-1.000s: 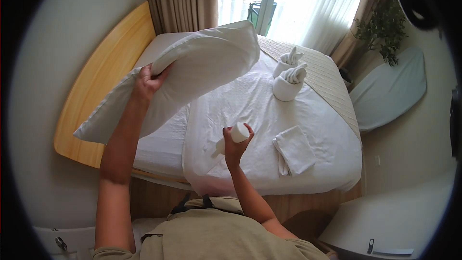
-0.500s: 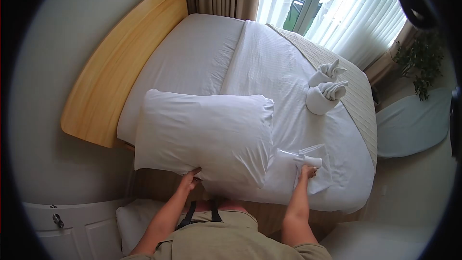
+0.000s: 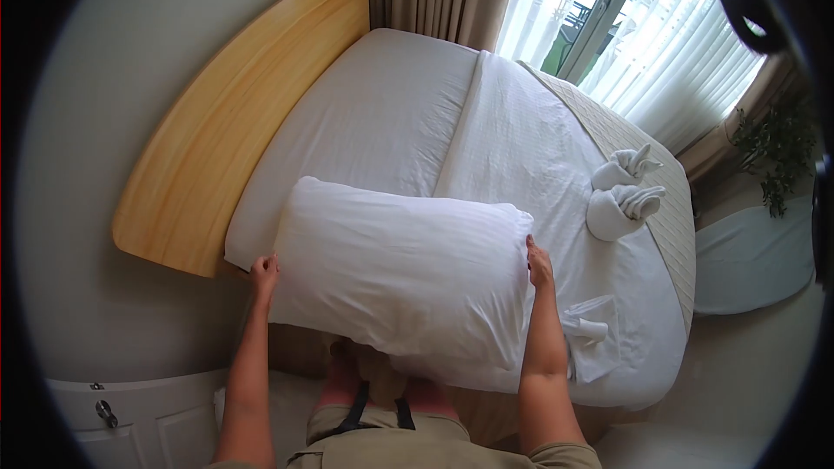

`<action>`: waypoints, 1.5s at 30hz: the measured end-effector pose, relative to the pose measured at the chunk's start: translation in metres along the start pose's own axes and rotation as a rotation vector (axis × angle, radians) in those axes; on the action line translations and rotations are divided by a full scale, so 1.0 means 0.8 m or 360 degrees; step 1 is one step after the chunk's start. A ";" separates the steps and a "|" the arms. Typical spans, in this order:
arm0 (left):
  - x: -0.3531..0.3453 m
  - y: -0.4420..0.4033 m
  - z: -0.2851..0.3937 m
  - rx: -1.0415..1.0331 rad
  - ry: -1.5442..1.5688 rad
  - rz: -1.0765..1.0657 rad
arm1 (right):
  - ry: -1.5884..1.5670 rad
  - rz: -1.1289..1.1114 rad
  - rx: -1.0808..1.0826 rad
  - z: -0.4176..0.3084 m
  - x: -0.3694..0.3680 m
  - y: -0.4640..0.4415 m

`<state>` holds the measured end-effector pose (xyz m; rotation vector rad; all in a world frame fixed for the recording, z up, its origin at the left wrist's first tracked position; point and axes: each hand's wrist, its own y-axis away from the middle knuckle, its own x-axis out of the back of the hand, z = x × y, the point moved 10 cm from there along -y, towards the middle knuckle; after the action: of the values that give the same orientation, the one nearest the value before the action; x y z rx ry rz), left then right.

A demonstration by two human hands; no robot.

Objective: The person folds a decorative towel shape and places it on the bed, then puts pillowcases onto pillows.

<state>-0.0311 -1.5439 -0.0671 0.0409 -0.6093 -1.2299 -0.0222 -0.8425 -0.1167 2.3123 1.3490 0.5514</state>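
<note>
Chg: white cylinder (image 3: 592, 328) out of R hand (image 3: 539, 266), now on folded cloth (image 3: 598, 363); both hands avail. for pillow (image 3: 400, 265) | L hand (image 3: 264, 272) closed on pillow's L end; R against R end, fingers part hidden, can't tell if gripping | Pillow btwn my hands, at near edge of bed (image 3: 373, 87).

No readable text shows anywhere — no label, brand, number or sign can be made out on the plump white fabric pillow (image 3: 404, 265), the folded white cloth towels (image 3: 615, 211) at right, or the curved pale wooden headboard (image 3: 248, 117) at left.
</note>
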 end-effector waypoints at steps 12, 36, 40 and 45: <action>0.007 -0.076 0.042 0.0304 0.0412 -0.0752 | -0.0247 0.0150 0.0457 -0.194 -0.109 0.201; 0.218 -0.073 0.181 -0.0413 0.1285 -0.0186 | -0.0912 0.0322 0.0788 -0.197 -0.129 0.235; 0.228 -0.048 0.242 -0.0679 0.1409 -0.0216 | -0.1309 0.0053 0.1032 -0.262 -0.116 0.250; 0.297 -0.118 0.102 -0.0954 0.1155 -0.0577 | -0.1479 0.0108 0.1221 -0.192 -0.072 0.330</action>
<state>-0.1034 -1.7644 0.0668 0.0911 0.4242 -1.5829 0.0617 -0.9898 0.1438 2.5738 1.0637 -1.1032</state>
